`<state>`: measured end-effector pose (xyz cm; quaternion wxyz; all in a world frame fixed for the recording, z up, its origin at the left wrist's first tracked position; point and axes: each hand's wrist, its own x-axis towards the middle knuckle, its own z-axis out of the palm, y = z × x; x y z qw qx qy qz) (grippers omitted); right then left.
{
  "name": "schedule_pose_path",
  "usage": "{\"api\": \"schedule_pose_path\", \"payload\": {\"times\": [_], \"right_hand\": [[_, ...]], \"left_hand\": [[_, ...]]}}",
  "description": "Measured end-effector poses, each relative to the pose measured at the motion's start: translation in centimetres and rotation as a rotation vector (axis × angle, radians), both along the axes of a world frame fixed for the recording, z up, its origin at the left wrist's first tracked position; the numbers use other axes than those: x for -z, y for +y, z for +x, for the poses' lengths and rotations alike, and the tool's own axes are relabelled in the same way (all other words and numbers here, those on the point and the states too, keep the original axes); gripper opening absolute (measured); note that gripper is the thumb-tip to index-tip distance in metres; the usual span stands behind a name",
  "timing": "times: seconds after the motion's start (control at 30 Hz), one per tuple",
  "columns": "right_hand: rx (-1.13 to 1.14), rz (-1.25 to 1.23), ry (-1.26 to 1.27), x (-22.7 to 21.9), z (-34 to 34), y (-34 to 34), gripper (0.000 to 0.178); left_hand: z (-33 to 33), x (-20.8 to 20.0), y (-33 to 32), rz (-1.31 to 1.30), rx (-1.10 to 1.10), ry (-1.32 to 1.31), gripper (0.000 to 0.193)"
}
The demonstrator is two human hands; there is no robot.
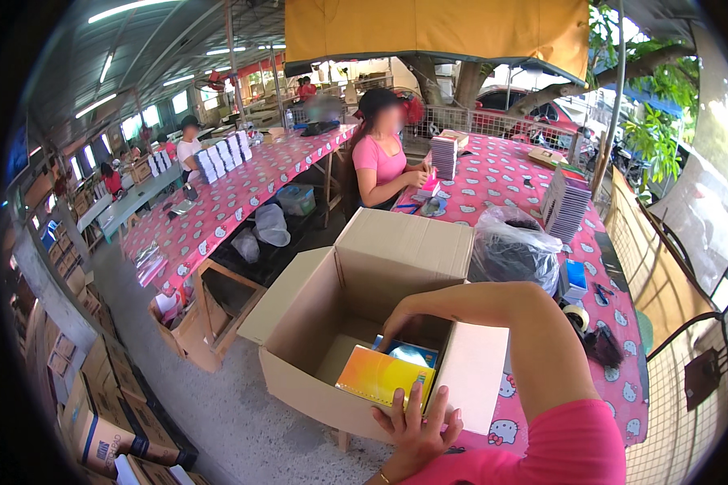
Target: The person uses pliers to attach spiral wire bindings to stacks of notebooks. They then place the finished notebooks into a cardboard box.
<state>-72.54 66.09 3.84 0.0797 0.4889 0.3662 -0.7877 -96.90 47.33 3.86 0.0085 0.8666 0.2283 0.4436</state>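
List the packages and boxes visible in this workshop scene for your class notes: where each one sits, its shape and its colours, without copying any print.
Open cardboard box: on the table edge, brown, flaps up.
Yellow-orange flat pack: inside the box, against the left hand.
Blue pack: behind it, under the right hand.
Stack of white packs: on the pink tablecloth, right.
Brown cartons: floor, lower left.
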Motion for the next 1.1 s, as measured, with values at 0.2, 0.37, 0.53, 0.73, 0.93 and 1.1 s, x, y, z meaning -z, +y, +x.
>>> {"api": "schedule_pose_path", "payload": {"times": [0.2, 0.37, 0.53, 0.73, 0.93, 1.1], "right_hand": [[0.093, -0.093, 0.098, 1.4, 0.9, -1.2, 0.053], [0.113, -0.019, 0.038, 0.8, 0.2, -1.5, 0.055], [0.098, 0.067, -0.034, 1.2, 1.0, -1.8, 0.056], [0.067, 0.209, -0.191, 1.1, 1.3, -2.8, 0.058], [0.044, 0.261, -0.253, 0.9, 1.5, -2.5, 0.061], [-0.006, 0.198, -0.182, 0.9, 1.2, -2.1, 0.06]], "left_hand": [[0.2, 0.2, 0.1, -0.007, 0.07, -0.031, 0.037], [0.5, 0.6, 0.1, -0.034, 0.077, -0.105, 0.035], [0.7, 0.2, 0.2, -0.007, 0.06, -0.129, 0.036], [1.3, 0.8, 0.1, -0.011, 0.081, -0.214, 0.039], [0.8, 0.5, 0.1, -0.011, 0.065, -0.221, 0.04], [0.8, 0.4, 0.0, -0.017, 0.069, -0.217, 0.039]]}}
